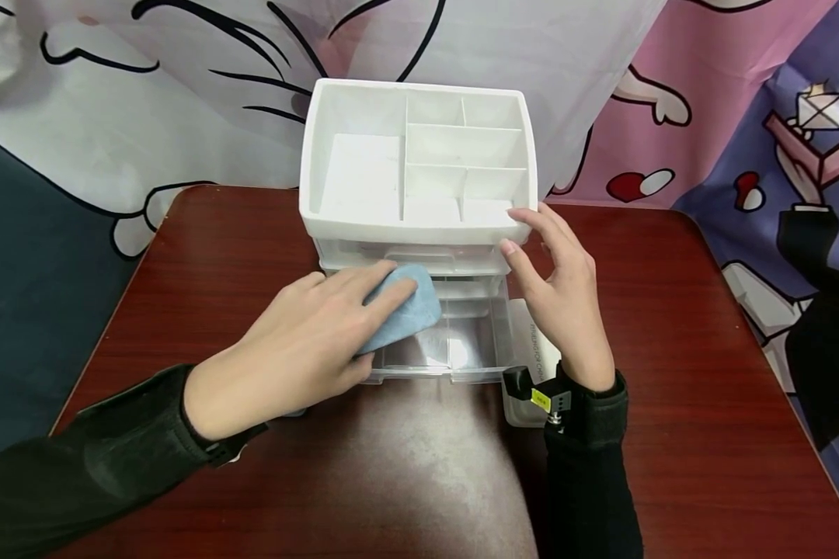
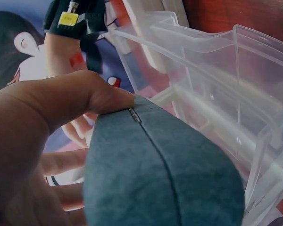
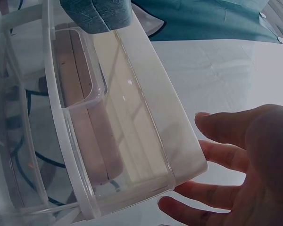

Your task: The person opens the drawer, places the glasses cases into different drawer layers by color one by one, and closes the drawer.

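Note:
My left hand (image 1: 301,334) grips a light-blue case (image 1: 409,307), thumb on one side and fingers on the other. Up close in the left wrist view, this case (image 2: 165,160) has a soft-looking surface and a dark seam with a small metal piece at one end. It is held above a clear drawer (image 1: 478,376) pulled out from a white desktop organizer (image 1: 419,233). The drawer has dividers, partly covered by hand and case. My right hand (image 1: 566,295) is at the organizer's front right corner, fingers loosely spread, with fingertips at its edge.
The organizer's top tray (image 1: 363,178) has several compartments. An off-white box (image 1: 527,415) with printed lettering lies right of the drawer, partly behind my right wrist. A greyish-blue edge shows under my left wrist. All stand on a reddish-brown table (image 1: 706,373) before a patterned curtain (image 1: 461,39).

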### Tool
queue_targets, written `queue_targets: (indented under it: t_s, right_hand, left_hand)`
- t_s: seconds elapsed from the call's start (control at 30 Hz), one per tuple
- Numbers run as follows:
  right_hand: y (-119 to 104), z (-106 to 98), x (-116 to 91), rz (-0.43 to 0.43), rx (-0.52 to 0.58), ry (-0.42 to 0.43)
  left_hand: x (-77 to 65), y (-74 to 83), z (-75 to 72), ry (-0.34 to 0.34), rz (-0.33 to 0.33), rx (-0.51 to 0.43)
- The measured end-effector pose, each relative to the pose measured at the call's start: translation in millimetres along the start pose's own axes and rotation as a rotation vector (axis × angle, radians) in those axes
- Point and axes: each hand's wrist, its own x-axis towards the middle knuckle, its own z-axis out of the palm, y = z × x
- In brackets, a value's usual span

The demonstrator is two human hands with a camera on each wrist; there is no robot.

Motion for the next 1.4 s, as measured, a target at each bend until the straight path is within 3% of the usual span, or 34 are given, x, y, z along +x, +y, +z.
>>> queue_targets:
  t_s: [0.37,0.7,1.0,1.27,1.4]
  right_hand:
    - [-0.5,-0.7,1.3,-0.012,-0.016,-0.004]
    - [-0.8,-0.3,1.1,0.011,-0.002,-0.016]
    - [-0.7,-0.2,0.0,0.007,-0.009,-0.027]
    - [0.2,-1.4,-0.2,-0.013,-0.016,-0.021]
    - [1.0,-1.9,-0.5,-0.008,-0.014,-0.022]
  left_hand:
    - [10.5,5.4,2.7,0.010,0.088,0.022]
    - [23.5,9.8,11.5,-0.079,0.170,0.072]
    - [30.9,9.6,20.4,-0.068,0.225,0.064]
    - [42.5,10.3,25.4,-0.167,0.251,0.046]
    - [47.9,12.1,28.8,-0.259,0.255,0.048]
